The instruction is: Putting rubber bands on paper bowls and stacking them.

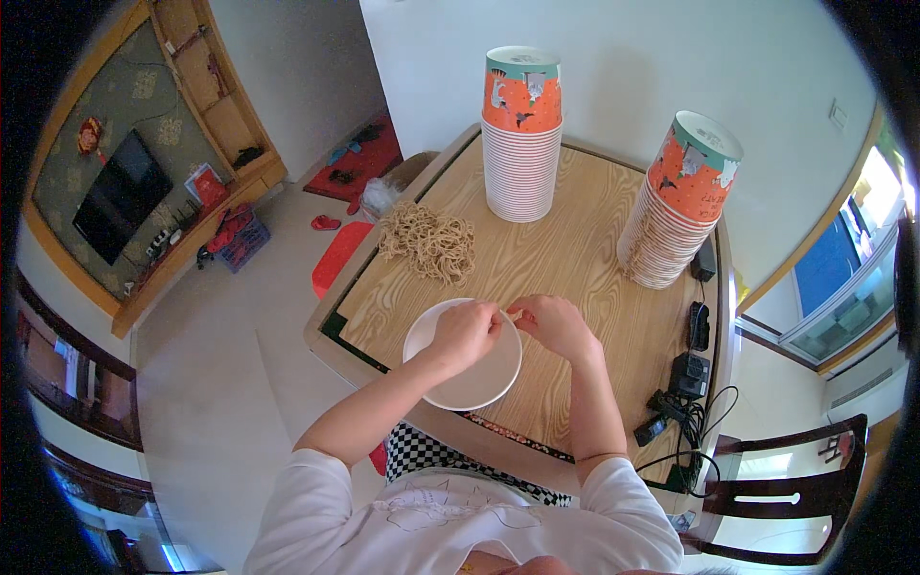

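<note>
Rnd wht bowl (pixel 491 372), mouth up

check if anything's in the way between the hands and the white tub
Nothing visible does: the left hand is over the white tub, the right hand by its far right rim. The tangled string lies farther back, to the left.

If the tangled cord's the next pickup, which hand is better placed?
Left hand, likely: it's nearer the tangled cord, which lies ahead and to its left. The right hand is farther off, near the right rim of the white bowl.
</note>
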`<state>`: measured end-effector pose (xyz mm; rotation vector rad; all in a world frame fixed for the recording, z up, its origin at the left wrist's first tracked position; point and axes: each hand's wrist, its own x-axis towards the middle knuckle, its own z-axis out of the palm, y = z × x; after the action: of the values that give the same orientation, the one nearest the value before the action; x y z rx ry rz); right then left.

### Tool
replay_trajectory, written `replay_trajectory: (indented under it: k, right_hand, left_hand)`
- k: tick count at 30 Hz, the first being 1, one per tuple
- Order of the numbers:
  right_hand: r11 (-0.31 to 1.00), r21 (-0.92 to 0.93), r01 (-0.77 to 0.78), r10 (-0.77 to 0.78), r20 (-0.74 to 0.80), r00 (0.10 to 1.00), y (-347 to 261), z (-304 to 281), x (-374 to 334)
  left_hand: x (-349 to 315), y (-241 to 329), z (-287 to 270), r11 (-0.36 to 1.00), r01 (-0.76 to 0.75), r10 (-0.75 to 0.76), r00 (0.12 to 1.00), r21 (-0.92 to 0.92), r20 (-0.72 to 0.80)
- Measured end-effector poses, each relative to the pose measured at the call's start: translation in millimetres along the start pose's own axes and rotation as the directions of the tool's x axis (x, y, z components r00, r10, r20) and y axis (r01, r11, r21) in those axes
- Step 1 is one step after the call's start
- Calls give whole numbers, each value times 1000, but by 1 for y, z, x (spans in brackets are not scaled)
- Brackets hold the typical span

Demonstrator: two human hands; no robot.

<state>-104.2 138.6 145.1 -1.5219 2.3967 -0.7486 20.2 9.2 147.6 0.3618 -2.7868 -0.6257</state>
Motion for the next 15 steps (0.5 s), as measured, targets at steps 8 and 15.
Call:
replay_trajectory:
  k: [8, 15]
  right_hand:
    - [995, 84, 56, -57, 5, 998, 3, 1, 2]
    - [996, 43, 73, -73, 11, 997, 5, 5, 6]
  left_hand:
    - [2, -1, 3, 1000, -3, 4, 1000, 18, -27]
    - [2, 0, 4, 1000, 3, -3, 1000, 0, -28]
